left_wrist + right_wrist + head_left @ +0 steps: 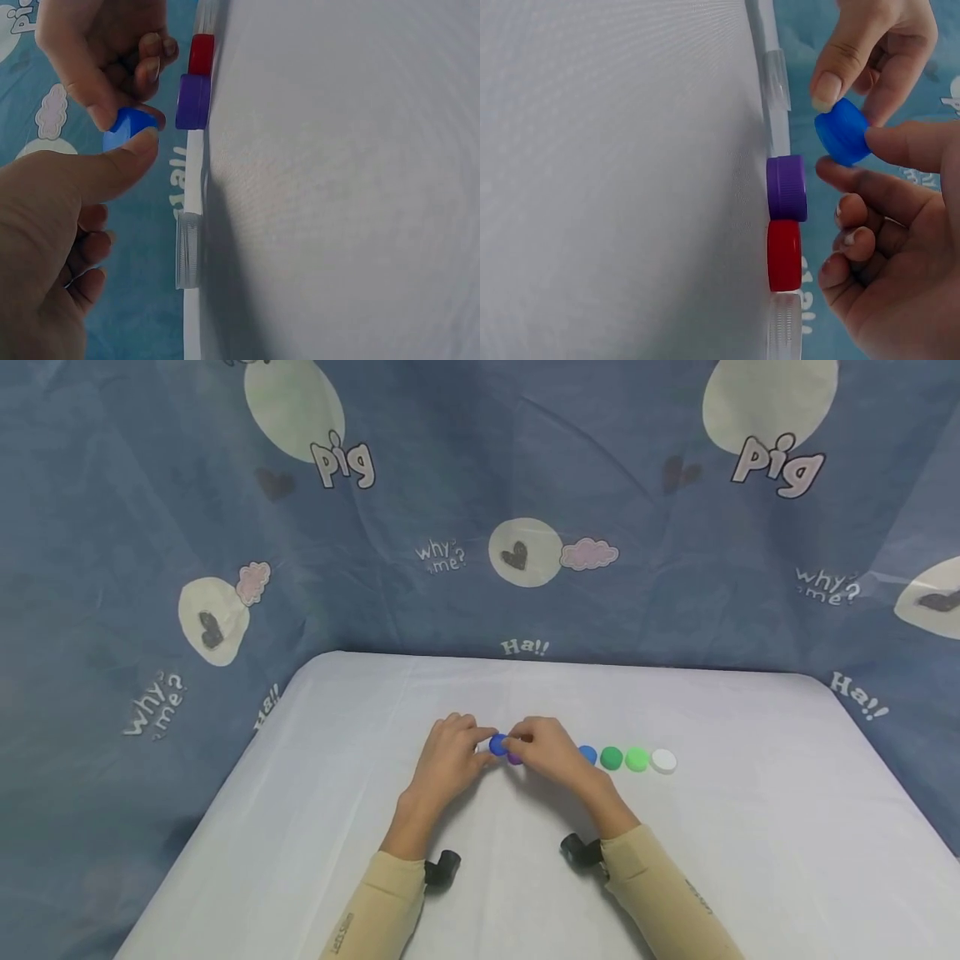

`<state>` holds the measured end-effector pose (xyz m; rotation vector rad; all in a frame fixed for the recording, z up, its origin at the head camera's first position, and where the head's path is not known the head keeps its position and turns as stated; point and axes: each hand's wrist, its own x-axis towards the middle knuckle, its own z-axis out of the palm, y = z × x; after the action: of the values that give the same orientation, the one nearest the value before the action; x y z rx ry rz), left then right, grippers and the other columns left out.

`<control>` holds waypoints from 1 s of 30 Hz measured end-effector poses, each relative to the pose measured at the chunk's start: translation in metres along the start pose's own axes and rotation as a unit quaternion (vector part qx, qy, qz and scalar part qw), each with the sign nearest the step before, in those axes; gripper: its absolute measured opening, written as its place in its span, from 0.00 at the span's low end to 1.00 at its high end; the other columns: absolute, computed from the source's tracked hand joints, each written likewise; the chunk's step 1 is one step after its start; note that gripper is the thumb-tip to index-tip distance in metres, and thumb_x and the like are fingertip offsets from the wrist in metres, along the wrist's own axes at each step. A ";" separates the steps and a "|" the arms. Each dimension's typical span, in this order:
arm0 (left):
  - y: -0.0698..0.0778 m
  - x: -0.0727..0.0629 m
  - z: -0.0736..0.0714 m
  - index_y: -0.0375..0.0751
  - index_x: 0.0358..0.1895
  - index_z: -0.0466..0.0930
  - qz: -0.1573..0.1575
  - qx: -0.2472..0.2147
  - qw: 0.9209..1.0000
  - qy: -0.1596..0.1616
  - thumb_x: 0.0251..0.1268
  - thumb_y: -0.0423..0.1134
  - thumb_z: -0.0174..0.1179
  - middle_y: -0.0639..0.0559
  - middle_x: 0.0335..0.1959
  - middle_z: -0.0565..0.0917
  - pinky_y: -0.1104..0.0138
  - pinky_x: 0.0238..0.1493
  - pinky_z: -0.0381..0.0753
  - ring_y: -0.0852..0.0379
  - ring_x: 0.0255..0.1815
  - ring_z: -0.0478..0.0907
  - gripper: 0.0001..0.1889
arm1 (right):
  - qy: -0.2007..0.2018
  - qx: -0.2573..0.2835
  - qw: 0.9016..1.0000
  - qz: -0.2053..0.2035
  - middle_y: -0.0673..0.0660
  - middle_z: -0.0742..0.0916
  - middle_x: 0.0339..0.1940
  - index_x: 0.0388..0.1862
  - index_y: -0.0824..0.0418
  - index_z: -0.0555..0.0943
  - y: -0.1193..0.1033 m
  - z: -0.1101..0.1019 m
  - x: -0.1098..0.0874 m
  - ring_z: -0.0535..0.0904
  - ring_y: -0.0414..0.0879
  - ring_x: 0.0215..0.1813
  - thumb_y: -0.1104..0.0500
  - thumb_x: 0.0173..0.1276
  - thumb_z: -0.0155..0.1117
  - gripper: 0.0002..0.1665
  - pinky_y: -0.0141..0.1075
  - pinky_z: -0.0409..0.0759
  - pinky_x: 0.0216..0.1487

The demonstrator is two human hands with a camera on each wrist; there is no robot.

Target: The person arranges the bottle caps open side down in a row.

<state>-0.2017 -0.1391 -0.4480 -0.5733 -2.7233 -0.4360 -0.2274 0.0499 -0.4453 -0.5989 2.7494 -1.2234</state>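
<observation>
A blue bottle cap is held above the white table between both hands. My left hand pinches it with thumb and forefinger. From the other side my right hand also pinches it, its thumb and forefinger on the cap in the right wrist view. Below stands a purple cap, touching a red cap; the red one is hidden behind my right hand in the head view. A clear cap sits apart from them, near my left hand.
Rightward, the row on the white table continues with a lighter blue cap, a dark green cap, a light green cap and a white-looking cap. A blue printed cloth hangs behind the table.
</observation>
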 end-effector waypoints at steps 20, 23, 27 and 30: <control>-0.002 -0.001 -0.001 0.49 0.48 0.89 -0.021 -0.007 0.999 -0.033 0.54 0.51 0.73 0.59 0.24 0.72 0.66 0.37 0.63 0.59 0.29 0.63 0.19 | -0.024 -0.103 0.994 -0.038 0.49 0.79 0.25 0.48 0.57 0.88 -0.005 -0.003 -0.003 0.71 0.41 0.27 0.59 0.62 0.71 0.15 0.34 0.70 0.30; -0.003 -0.001 0.000 0.49 0.48 0.89 -0.024 -0.008 0.999 -0.033 0.53 0.52 0.73 0.59 0.24 0.72 0.66 0.37 0.63 0.59 0.29 0.63 0.19 | -0.023 -0.112 0.992 -0.044 0.48 0.78 0.25 0.47 0.56 0.88 -0.006 -0.002 -0.003 0.71 0.41 0.28 0.59 0.62 0.71 0.14 0.34 0.70 0.31; -0.003 -0.002 0.000 0.50 0.48 0.89 -0.025 -0.007 0.999 -0.032 0.53 0.52 0.73 0.59 0.24 0.72 0.66 0.37 0.62 0.59 0.29 0.63 0.19 | -0.026 -0.116 0.992 -0.042 0.48 0.79 0.25 0.46 0.56 0.88 -0.006 -0.002 -0.002 0.72 0.41 0.28 0.58 0.62 0.72 0.13 0.34 0.70 0.32; -0.003 -0.001 -0.001 0.50 0.47 0.89 -0.022 -0.007 0.999 -0.028 0.54 0.51 0.73 0.59 0.24 0.73 0.66 0.37 0.63 0.60 0.29 0.64 0.18 | -0.024 -0.116 0.992 -0.042 0.48 0.79 0.25 0.45 0.56 0.89 -0.005 -0.002 -0.002 0.71 0.41 0.28 0.57 0.62 0.73 0.12 0.34 0.70 0.32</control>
<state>-0.2016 -0.1423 -0.4486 -0.5385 -2.7927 -0.4557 -0.2241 0.0489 -0.4405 -0.7598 2.8728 -0.8961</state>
